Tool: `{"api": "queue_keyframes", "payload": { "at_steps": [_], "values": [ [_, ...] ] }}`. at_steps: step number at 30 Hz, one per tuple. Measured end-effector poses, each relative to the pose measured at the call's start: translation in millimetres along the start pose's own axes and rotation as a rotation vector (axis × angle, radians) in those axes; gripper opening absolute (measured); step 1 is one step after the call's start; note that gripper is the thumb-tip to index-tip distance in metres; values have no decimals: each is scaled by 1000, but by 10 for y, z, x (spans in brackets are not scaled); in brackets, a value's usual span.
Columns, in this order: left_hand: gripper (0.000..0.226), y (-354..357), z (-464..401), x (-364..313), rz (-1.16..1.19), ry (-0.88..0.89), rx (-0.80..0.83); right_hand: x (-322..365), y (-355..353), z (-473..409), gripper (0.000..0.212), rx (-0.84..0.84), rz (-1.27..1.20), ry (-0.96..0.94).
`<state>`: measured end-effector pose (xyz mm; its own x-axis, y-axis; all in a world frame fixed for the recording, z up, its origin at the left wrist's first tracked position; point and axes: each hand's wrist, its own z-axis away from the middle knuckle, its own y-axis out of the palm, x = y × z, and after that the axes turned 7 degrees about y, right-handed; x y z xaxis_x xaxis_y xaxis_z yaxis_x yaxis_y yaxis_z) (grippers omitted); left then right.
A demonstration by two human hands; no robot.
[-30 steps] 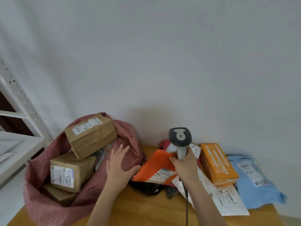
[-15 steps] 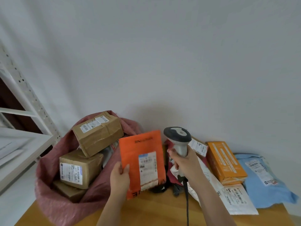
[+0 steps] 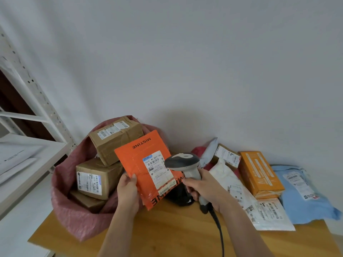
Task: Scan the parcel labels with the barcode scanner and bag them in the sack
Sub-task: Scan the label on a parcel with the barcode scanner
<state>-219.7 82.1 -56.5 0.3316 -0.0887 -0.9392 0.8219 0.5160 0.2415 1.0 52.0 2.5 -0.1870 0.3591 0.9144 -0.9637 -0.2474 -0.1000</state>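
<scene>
My left hand [image 3: 128, 190] grips the lower left edge of an orange mailer parcel [image 3: 137, 160], held upright and tilted, its white label [image 3: 157, 167] facing me. My right hand [image 3: 206, 188] holds the grey barcode scanner [image 3: 182, 162] by its handle, the head right in front of the label's right side. The scanner's black cable [image 3: 219, 230] trails down toward me. The pink sack [image 3: 74, 212] stands at the left on the wooden table [image 3: 167, 234], holding three brown cardboard boxes [image 3: 115, 140].
To the right lie unbagged parcels: a white mailer [image 3: 259, 210], an orange box [image 3: 259, 175], a blue mailer [image 3: 304, 193], a small brown box [image 3: 226, 154] and a black item [image 3: 178, 195] behind the mailer. A white metal shelf [image 3: 27, 145] stands at the left. The wall is close behind.
My left hand left the sack, picked up the orange mailer and raised it upright. The scanner head has swung left and now sits against the label.
</scene>
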Motion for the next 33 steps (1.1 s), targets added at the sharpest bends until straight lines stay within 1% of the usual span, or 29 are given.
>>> {"api": "queue_keyframes", "payload": {
  "at_steps": [3, 5, 9, 13, 16, 21, 26, 28, 29, 31, 33],
  "values": [
    [13, -21, 17, -9, -16, 3, -2, 22, 18, 57, 18, -17, 13, 3],
    [13, -25, 24, -10, -10, 7, -6, 26, 15, 97, 19, -28, 37, -1],
    [12, -29, 34, 4, -3, 11, -22, 39, 3, 172, 14, -46, 72, -8],
    [13, -33, 33, 8, -16, 14, -28, 40, -24, 233, 6, -33, 29, -7],
    [13, -42, 26, 0, -15, 13, -30, 50, -53, 282, 6, -50, 34, 5],
    [13, -70, 31, 6, -4, 14, -24, 117, -122, 402, 14, -74, 61, -21],
    [13, -78, 24, 5, 2, 10, -31, 164, -172, 485, 10, -73, 60, -33],
    [14, -86, 22, -2, 10, 17, -54, 171, -165, 487, 9, -76, 46, -49],
    [14, -95, 16, -10, 15, 27, -75, 170, -154, 480, 12, -78, 33, -60],
    [15, -126, -11, -30, 16, 53, -144, 171, -124, 458, 16, -81, 7, -71],
    [15, -176, -49, -53, 21, 65, -238, 185, -73, 428, 11, -68, -19, -61]
  ]
}}
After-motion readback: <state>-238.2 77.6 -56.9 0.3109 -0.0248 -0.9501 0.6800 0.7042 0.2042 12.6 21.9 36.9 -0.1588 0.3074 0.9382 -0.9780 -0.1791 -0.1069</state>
